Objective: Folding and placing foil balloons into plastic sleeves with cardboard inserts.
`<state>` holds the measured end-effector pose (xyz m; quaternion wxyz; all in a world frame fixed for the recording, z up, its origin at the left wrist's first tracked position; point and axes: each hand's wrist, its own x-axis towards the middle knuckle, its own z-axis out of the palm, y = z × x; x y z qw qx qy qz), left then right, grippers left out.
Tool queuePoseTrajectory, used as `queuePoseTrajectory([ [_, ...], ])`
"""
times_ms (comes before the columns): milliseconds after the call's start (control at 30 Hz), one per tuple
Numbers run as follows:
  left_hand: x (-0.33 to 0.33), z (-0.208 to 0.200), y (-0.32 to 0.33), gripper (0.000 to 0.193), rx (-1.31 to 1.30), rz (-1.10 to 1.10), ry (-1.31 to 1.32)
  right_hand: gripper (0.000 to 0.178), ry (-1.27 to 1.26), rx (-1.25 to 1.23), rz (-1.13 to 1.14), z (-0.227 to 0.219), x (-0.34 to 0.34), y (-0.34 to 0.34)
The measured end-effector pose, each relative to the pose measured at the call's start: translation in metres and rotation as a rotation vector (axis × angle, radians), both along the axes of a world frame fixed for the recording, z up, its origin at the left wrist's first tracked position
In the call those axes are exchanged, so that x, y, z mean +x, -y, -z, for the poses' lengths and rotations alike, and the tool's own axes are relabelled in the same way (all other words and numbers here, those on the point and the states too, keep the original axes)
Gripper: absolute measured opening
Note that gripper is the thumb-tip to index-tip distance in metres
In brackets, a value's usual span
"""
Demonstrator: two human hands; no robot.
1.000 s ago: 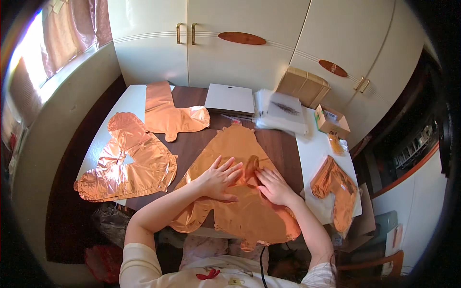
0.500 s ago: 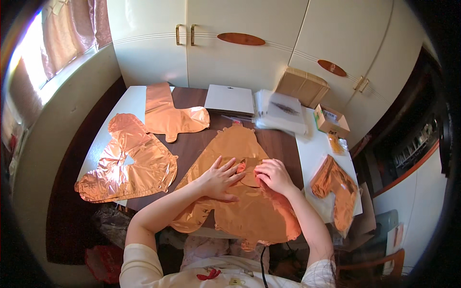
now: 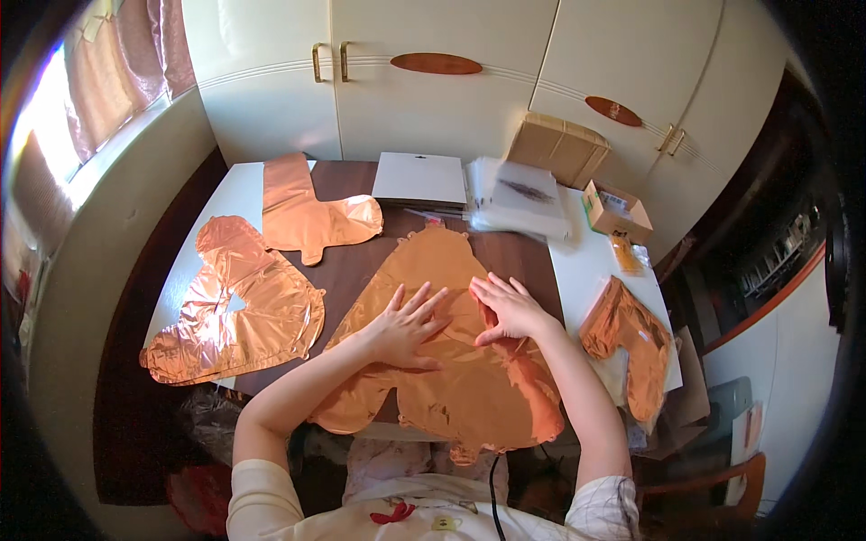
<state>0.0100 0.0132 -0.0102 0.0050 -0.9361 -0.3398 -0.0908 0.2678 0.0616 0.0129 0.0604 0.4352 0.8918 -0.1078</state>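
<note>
A large flat copper-coloured foil balloon lies in front of me, its near edge reaching the table's near edge. My left hand rests palm down on its middle with the fingers spread. To the right of it, my right hand lies on the foil with its fingers stretched out and the thumb apart. Nothing is gripped in either hand. Between the hands the foil is creased, with bright orange reflections by the right thumb. Part of the balloon is hidden beneath the hands and forearms.
Two more foil balloons, a shiny creased one and a duller one, lie on the left. Behind are a stack of white boxes, clear plastic bags and cardboard boxes. A bagged copper balloon lies at right.
My right hand has gone from closed fingers pinched at the foil to open and laid out on it. The left hand stays spread on the balloon. The whole view has shifted slightly.
</note>
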Motion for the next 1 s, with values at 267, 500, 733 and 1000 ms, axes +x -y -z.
queuePoseTrajectory([
  [267, 0.027, -0.018, -0.011, 0.055, 0.016, 0.215, -0.078, 0.115, 0.072, -0.018, 0.008, -0.004, -0.003, 0.001],
  [500, 0.044, -0.006, -0.033, 0.046, 0.036, 0.175, -0.064, 0.124, 0.134, -0.047, 0.007, -0.007, -0.007, 0.002],
  [733, 0.037, -0.006, -0.044, 0.050, 0.076, 0.053, -0.079, 0.129, 0.131, -0.083, 0.029, -0.006, -0.008, 0.001],
  [1000, 0.020, -0.011, 0.018, 0.068, -0.076, 0.162, -0.064, 0.130, 0.072, -0.090, 0.021, 0.000, -0.001, 0.001],
])
